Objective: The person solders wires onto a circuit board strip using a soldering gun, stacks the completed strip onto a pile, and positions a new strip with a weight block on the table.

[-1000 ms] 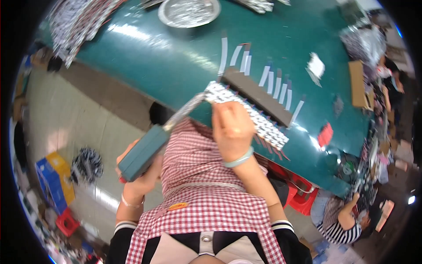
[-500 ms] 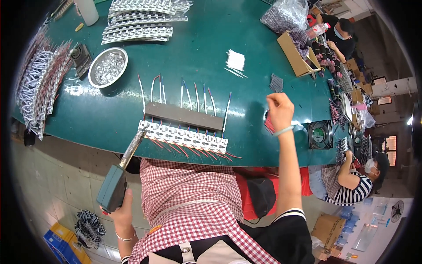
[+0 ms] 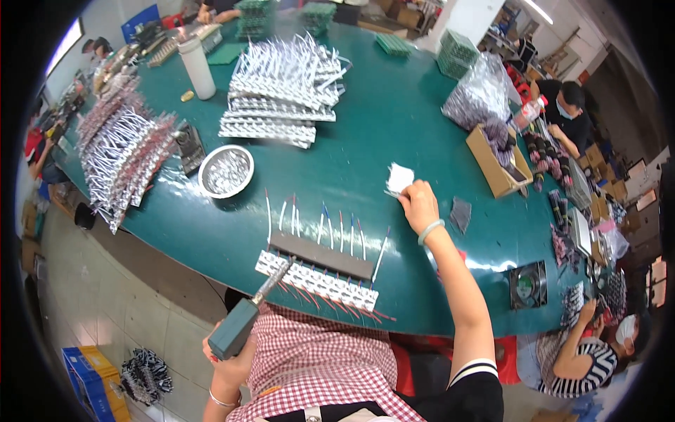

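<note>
My left hand (image 3: 230, 364) grips a green boxy hand tool with a long metal barrel (image 3: 235, 328). Its barrel tip lies over the left part of a white terminal strip (image 3: 330, 287) near the table's front edge. Red wires stick out toward me from the strip. Behind it a dark grey bar (image 3: 320, 253) lies across the wires, and white-sleeved wires fan out beyond. My right hand (image 3: 420, 205) reaches to a small pile of thin white sleeves (image 3: 401, 177); its fingers are pinched at the pile's near edge. What sits between the fingertips is too small to tell.
A metal bowl (image 3: 226, 171) of small shiny parts stands left of the strip. Wired strips lie stacked at the far left (image 3: 119, 155) and back (image 3: 281, 91). An open carton (image 3: 496, 169), a black fan (image 3: 527, 285) and grey sleeves (image 3: 460, 214) are rightward. Co-workers sit along the table.
My right hand has moved forward and left, from beside the red pieces to the white sleeve pile. The tool's tip has shifted right along the strip. The view has tilted up.
</note>
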`<state>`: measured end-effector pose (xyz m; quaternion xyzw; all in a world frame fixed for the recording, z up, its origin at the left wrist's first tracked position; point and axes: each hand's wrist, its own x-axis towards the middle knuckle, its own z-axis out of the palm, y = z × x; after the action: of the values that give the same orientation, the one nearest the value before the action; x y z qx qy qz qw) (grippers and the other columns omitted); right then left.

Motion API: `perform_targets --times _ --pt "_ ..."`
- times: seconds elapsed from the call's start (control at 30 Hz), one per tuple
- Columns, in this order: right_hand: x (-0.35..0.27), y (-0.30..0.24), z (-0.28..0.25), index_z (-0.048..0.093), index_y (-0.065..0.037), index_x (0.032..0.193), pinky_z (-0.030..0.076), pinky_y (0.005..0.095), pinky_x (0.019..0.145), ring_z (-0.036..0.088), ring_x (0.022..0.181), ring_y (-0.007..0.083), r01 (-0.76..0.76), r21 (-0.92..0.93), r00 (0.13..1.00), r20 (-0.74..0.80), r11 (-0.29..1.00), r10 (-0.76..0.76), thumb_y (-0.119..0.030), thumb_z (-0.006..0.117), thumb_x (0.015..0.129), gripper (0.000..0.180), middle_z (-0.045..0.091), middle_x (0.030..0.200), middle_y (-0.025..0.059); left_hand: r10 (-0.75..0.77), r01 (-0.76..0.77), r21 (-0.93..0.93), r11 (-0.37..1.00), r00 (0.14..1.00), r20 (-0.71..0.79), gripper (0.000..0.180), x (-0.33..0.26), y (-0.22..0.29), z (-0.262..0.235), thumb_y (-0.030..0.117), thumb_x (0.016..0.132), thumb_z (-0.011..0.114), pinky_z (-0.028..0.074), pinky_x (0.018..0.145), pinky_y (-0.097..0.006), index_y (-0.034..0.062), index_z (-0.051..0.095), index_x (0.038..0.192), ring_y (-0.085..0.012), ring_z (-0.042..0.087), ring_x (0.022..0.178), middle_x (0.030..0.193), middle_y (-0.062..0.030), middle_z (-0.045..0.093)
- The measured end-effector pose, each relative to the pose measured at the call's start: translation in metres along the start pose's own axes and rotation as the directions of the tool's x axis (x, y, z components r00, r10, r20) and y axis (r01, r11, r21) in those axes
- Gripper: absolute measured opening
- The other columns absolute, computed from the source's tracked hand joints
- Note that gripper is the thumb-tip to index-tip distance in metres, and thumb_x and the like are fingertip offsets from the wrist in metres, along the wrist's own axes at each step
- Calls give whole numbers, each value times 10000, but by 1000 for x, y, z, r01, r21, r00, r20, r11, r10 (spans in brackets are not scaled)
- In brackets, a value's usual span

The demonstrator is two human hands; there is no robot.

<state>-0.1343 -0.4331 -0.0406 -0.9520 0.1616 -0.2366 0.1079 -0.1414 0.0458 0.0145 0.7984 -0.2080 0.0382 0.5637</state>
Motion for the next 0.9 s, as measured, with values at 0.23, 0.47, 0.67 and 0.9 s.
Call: perform_targets --times 0.23,0.47,0.67,0.9 --pt "20 -3 0 650 3 779 528 466 825 627 906 378 108 -157 973 219 982 -72 -41 663 810 55 654 896 203 -12 11 -110 994 1000 -10 195 -2 5 12 -38 684 751 496 591 -270 -45 691 869 -158 643 652 787 -104 680" --pt "44 -11 -12 674 33 777 550 491 785 662 848 428 185 -256 872 488 949 -38 -61 618 729 120 682 856 264 -22 23 -168 985 1000 3 187 -5 11 18 -38 684 745 496 583 -272 -48 687 861 -152 641 640 786 -94 678" --pt "17 -12 -13 618 25 787 556 491 769 675 805 431 -53 -126 963 255 991 84 -65 632 769 93 686 835 259 -37 29 -192 981 999 -39 201 -14 4 18 -28 700 745 495 589 -266 -46 694 894 -138 639 647 795 -83 681" --pt "-11 -18 -50 645 -16 809 543 389 669 689 696 317 -167 232 968 225 958 114 -73 678 771 76 686 737 155 1 4 -190 982 1000 27 200 -10 9 21 -26 725 741 487 590 -253 -44 696 920 -112 626 647 794 -67 681"
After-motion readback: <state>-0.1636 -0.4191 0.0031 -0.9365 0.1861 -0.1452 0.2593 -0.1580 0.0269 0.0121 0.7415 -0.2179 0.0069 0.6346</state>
